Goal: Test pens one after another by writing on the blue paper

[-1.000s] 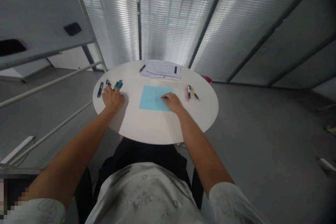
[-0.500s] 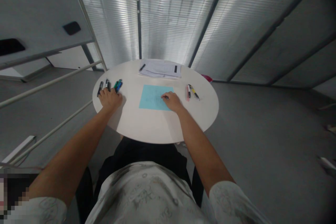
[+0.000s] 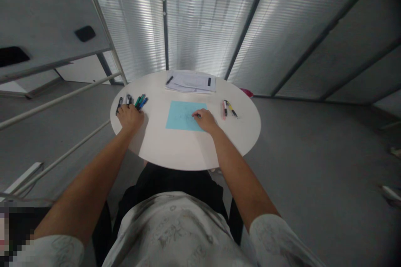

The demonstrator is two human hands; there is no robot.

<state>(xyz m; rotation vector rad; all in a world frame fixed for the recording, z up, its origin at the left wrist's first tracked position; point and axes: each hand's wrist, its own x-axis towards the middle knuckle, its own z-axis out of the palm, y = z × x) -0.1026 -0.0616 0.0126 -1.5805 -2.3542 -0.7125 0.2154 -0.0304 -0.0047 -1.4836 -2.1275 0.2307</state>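
Observation:
A blue sheet of paper with faint dark marks lies on the round white table. My right hand rests on the sheet's right part, its fingers pinched round a dark pen. On the table's left side my left hand lies palm down with fingers spread, touching the near ends of several pens. Among these are a black marker, a green pen and a blue pen. The left fingertips are partly hidden among the pens.
A stack of papers with a dark pen on it sits at the table's far edge. To the right lie a pink item, a black-and-white marker and a yellow-and-black pen. A white metal frame stands at left.
My left hand has shifted slightly left, and the blue pen beside it has turned outward, away from the green one. My right hand stays almost in place on the sheet.

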